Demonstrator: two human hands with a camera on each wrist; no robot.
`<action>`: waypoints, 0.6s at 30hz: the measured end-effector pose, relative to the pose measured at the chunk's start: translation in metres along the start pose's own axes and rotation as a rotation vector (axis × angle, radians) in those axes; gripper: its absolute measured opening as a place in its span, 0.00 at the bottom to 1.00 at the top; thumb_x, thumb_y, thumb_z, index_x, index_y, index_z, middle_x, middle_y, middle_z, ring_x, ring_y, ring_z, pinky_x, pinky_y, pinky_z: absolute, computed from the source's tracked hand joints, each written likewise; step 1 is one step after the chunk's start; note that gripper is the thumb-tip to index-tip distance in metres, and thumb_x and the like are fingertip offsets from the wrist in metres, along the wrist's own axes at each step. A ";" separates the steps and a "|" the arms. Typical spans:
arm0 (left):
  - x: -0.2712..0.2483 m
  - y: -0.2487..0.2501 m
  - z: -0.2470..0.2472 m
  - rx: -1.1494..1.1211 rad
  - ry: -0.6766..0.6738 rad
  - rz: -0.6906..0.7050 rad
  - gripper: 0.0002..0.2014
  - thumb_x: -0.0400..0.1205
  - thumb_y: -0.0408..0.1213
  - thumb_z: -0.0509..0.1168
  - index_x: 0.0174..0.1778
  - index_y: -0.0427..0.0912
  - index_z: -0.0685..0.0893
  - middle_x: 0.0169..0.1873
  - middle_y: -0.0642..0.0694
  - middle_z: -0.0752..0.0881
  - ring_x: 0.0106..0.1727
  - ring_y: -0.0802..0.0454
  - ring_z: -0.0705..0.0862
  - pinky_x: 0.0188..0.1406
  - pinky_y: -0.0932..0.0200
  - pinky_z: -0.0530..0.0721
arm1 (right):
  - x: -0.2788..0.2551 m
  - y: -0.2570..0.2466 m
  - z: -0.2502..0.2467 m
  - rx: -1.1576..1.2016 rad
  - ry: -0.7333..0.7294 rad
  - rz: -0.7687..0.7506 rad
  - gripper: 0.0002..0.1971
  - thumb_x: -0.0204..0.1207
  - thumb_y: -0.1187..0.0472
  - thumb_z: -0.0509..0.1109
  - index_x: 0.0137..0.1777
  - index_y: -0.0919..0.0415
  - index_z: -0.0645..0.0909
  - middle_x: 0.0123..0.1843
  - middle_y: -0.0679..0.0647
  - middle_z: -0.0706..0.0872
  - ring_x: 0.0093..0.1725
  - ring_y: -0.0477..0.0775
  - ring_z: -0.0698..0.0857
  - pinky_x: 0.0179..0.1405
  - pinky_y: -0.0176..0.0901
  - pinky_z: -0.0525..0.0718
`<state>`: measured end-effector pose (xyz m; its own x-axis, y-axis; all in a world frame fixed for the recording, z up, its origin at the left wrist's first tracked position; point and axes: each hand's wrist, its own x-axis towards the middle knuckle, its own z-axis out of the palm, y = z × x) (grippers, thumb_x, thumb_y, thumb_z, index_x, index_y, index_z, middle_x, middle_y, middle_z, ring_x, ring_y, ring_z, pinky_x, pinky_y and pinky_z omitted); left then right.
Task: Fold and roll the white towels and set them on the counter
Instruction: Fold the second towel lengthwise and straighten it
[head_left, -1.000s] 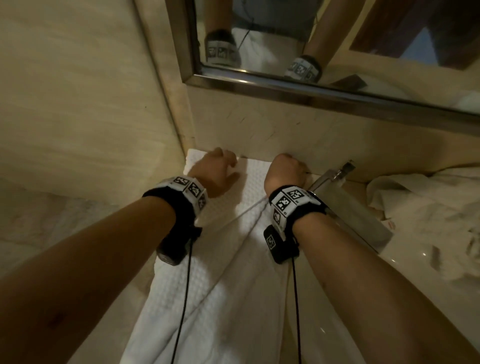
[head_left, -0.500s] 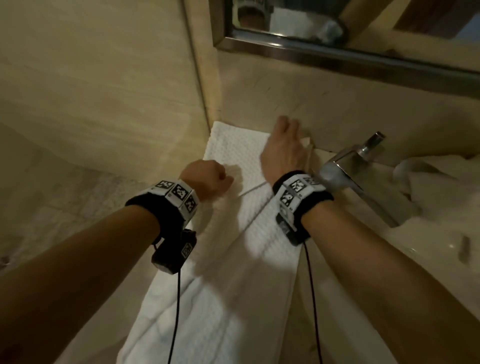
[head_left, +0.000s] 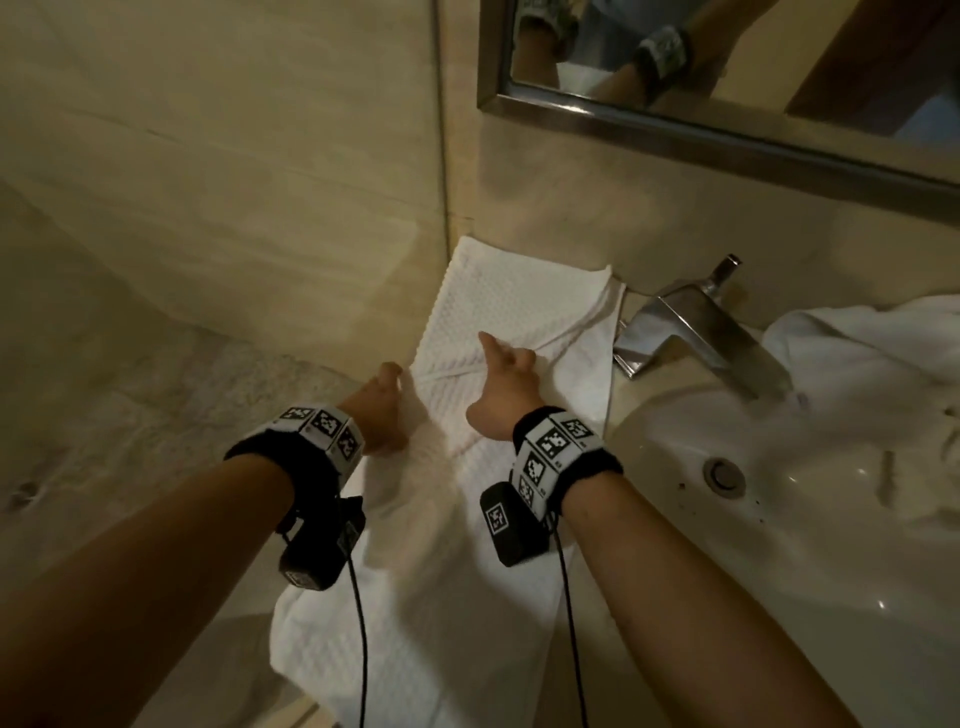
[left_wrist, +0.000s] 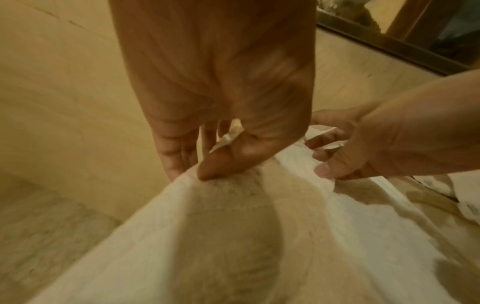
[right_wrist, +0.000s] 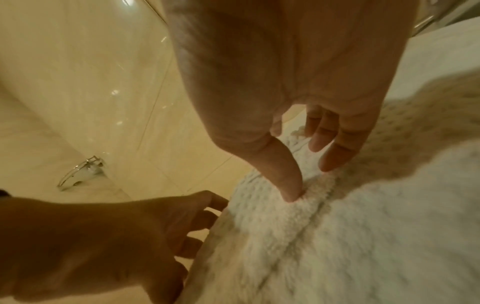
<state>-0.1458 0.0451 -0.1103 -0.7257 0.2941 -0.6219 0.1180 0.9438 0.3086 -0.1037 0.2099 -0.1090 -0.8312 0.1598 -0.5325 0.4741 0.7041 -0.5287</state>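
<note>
A white waffle towel (head_left: 519, 306) lies lengthwise on the counter (head_left: 618, 405) left of the sink. Its far end touches the back wall and its near end hangs over the front edge. My left hand (head_left: 384, 400) is at the towel's left edge. In the left wrist view this left hand (left_wrist: 189, 172) pinches the edge of the towel (left_wrist: 233, 236) between thumb and fingers. My right hand (head_left: 506, 364) rests on the towel's middle by a diagonal fold line. In the right wrist view my right hand (right_wrist: 311, 179) presses its thumb into the towel (right_wrist: 337, 236), fingers loosely extended above.
A chrome faucet (head_left: 691, 332) stands just right of the towel, over the white sink basin (head_left: 810, 545). Crumpled white towels (head_left: 872, 353) lie at the back right. A framed mirror (head_left: 727, 124) hangs above. A beige wall (head_left: 208, 156) closes the left side.
Both hands have drawn back from the towel's far end toward me. The left hand moved to the left edge and took hold of it. The right hand went from lying flat to pressing mid-towel.
</note>
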 end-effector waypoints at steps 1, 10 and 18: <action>-0.004 -0.002 0.001 0.005 0.023 0.011 0.37 0.75 0.31 0.70 0.76 0.36 0.57 0.69 0.33 0.72 0.66 0.36 0.77 0.59 0.49 0.78 | -0.005 0.002 0.002 -0.020 -0.004 -0.003 0.45 0.75 0.65 0.66 0.84 0.44 0.44 0.78 0.56 0.50 0.76 0.62 0.60 0.77 0.48 0.68; -0.031 0.000 0.006 0.441 0.199 0.098 0.21 0.78 0.44 0.66 0.64 0.38 0.76 0.61 0.37 0.76 0.62 0.37 0.79 0.54 0.51 0.78 | -0.021 0.009 0.032 -0.168 0.088 0.021 0.40 0.81 0.71 0.59 0.84 0.39 0.46 0.86 0.51 0.37 0.85 0.58 0.41 0.83 0.51 0.56; -0.063 -0.026 0.019 0.223 0.256 0.160 0.41 0.75 0.53 0.71 0.70 0.31 0.57 0.58 0.31 0.80 0.56 0.33 0.82 0.46 0.49 0.78 | -0.026 0.013 0.044 -0.226 0.120 0.041 0.38 0.83 0.71 0.58 0.86 0.45 0.45 0.86 0.49 0.34 0.85 0.58 0.43 0.83 0.46 0.52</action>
<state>-0.0901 0.0047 -0.0926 -0.8286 0.4202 -0.3700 0.3680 0.9068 0.2059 -0.0632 0.1841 -0.1307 -0.8476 0.2627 -0.4610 0.4422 0.8300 -0.3401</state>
